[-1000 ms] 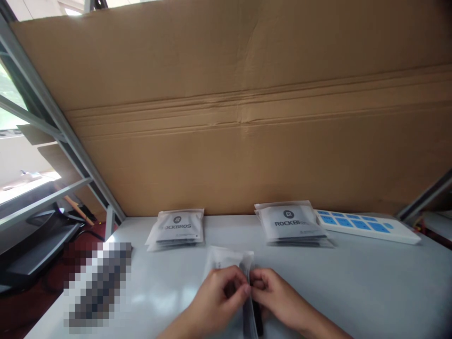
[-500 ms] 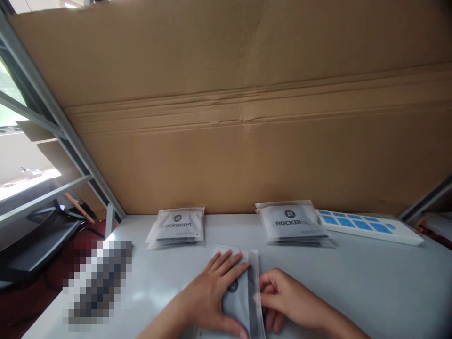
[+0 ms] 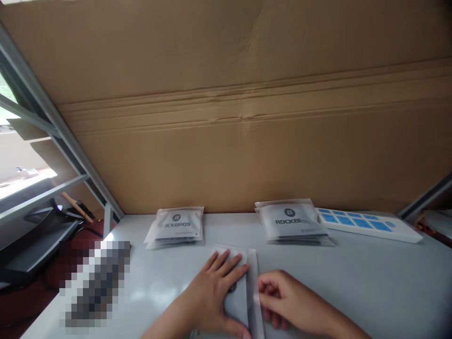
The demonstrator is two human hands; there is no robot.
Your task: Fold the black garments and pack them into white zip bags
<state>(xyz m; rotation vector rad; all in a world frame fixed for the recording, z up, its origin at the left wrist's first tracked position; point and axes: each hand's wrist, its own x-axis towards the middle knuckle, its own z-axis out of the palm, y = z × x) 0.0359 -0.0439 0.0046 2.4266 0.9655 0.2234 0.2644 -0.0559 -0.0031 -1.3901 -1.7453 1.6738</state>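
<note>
My left hand (image 3: 215, 301) lies flat on a translucent plastic bag (image 3: 236, 301), its fingers spread over the upper part. The bag lies on the pale grey table (image 3: 353, 287) and holds something grey with a dark logo, mostly hidden by my hand. My right hand (image 3: 282, 299) is curled at the bag's right edge, its fingertips against the clear plastic strip there. Further back stand a ROCKBROS bag (image 3: 175, 227) and a second ROCKBROS bag (image 3: 291, 220).
A white panel with blue squares (image 3: 367, 225) lies at the back right. A large cardboard sheet (image 3: 226, 117) stands along the table's far edge, within a grey metal frame (image 3: 45, 108). A pixelated blurred object (image 3: 93, 282) sits at the left near the table's edge.
The bag, held up between both hands a second ago, now lies flat under my left hand. My right hand has moved to the bag's right edge. Little has changed in the last half second.
</note>
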